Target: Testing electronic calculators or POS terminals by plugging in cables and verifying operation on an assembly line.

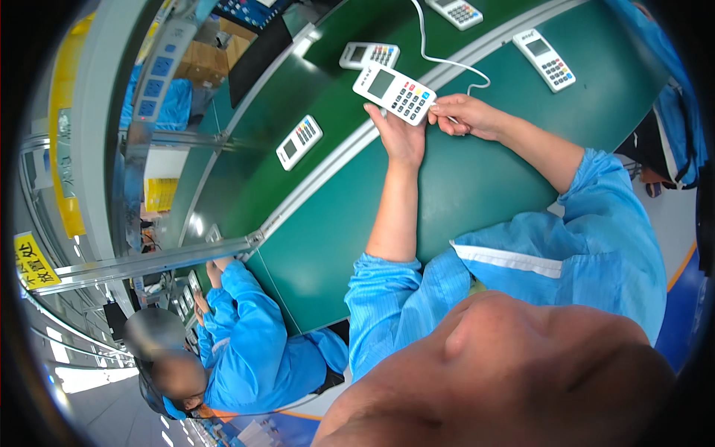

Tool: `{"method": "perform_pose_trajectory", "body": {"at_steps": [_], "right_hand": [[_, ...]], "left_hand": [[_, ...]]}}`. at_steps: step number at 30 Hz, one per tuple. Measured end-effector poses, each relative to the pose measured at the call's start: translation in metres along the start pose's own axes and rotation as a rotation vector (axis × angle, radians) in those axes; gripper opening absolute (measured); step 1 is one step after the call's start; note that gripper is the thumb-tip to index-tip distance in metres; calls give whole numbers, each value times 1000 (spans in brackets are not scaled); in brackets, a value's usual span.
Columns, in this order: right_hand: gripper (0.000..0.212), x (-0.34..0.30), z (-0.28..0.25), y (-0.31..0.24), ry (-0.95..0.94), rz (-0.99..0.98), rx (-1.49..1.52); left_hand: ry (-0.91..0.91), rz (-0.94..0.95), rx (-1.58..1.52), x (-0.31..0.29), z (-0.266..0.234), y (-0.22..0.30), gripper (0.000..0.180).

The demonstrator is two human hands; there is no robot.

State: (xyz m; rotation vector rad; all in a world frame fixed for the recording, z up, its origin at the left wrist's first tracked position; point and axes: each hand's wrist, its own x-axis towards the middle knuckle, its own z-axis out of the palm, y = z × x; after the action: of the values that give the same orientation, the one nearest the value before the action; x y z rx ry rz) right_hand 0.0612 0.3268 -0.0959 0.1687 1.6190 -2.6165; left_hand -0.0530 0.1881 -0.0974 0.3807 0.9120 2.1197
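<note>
A white handheld card payment terminal [395, 92] with a small grey screen and a colored keypad lies tilted in my left hand [404, 140]. The thumb is on its near left edge and the other fingers are hidden beneath it. My right hand [471, 116] is closed in a pinch at the terminal's lower right end. A white cable [423, 43] loops down from the top and runs behind the right hand's fingers. Its plug is hidden, so whether it sits in the terminal cannot be told. Another terminal [369, 54] lies just behind the held one.
More terminals lie on the dark green belt [253, 167], one at left [299, 142] and one at the far edge [456, 12]. Another [544, 59] rests on the green worktop [491, 179] at right. A metal rail [320, 175] separates the surfaces. At left, a co-worker in blue [253, 357] sits.
</note>
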Motion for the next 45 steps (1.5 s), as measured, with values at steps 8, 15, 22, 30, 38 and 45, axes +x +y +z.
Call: {"method": "perform_pose_trajectory", "body": {"at_steps": [8,15,22,30,38,45], "right_hand": [[28,1,-35,-15,224,-125,-106],[28,1,-42,-14,260,-212,-98],[28,-4,-37,-23,263,-148,-146],[28,-8,-33,-21,107,-110,-58],[30,-12,-25,-18,-87,-32,-92],[30,-13,-26,-18,-84,-19,-86]], "left_hand": [[-12,65,343,-1,8,-15,73],[-162,345,1030,-13,19,-29,24],[-53,175,913,-7,24,-27,20],[21,161,436,-2,19,-19,37],[-73,127,292,-4,19,-13,40],[-53,132,305,-3,19,-14,50]]}}
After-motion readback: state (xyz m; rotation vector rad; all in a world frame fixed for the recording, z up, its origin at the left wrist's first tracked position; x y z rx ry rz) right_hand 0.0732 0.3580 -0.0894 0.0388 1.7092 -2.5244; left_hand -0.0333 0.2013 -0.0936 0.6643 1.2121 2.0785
